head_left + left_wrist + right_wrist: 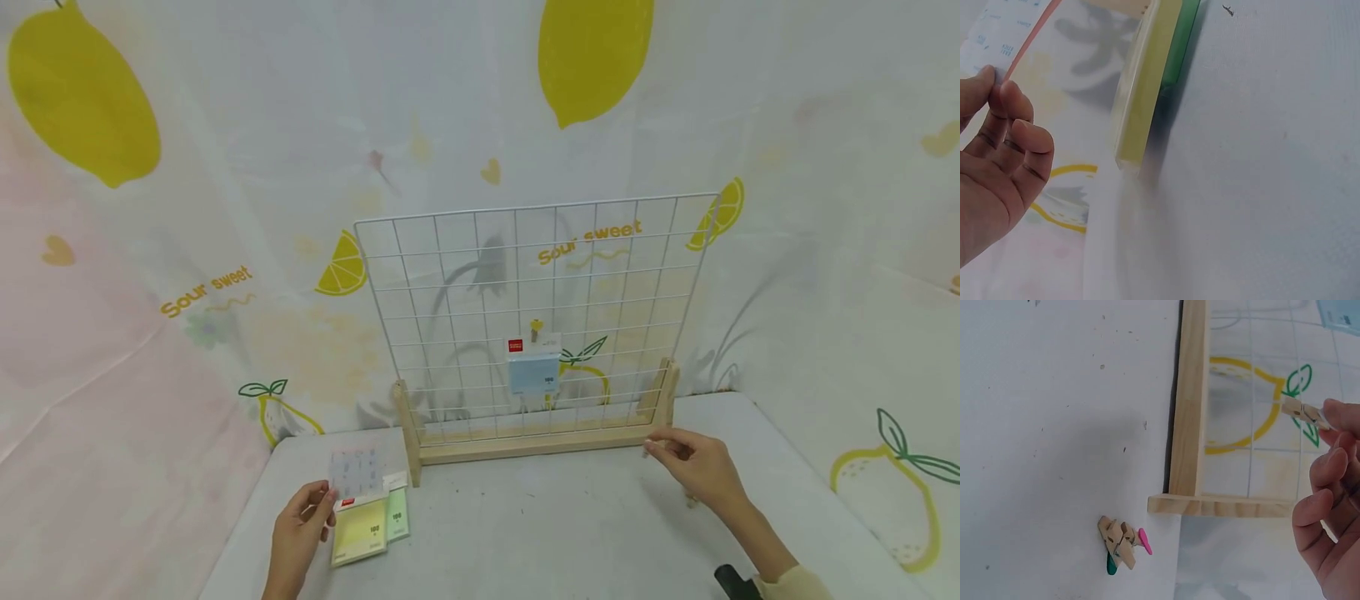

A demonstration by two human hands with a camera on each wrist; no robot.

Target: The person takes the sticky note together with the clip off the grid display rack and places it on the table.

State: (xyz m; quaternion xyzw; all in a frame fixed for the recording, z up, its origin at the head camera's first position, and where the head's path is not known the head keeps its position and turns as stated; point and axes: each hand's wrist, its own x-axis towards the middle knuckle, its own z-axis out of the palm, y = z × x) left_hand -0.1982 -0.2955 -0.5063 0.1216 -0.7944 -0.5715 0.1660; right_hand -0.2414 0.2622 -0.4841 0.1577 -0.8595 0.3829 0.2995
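Observation:
My left hand (296,529) pinches a thin pale sheet with small blue print (356,472) by its lower edge; a red border shows along that sheet (997,31) in the left wrist view. Below it on the table lie a yellow sticky-note pack (358,533) and, partly under that, a green one (397,515). Between thumb and fingertips, my right hand (697,467) holds a small wooden clothespin (1300,411) near the right end of the rack. A blue sticky-note pack (534,375) hangs on the white wire grid (457,300) from a yellow-topped clothespin (536,327).
The grid stands in a wooden base (532,444) at the back of the white table (525,533). Several clothespins (1121,540) with pink and green ends lie on the table by the base's right end. A dark object (735,582) sits near my right sleeve.

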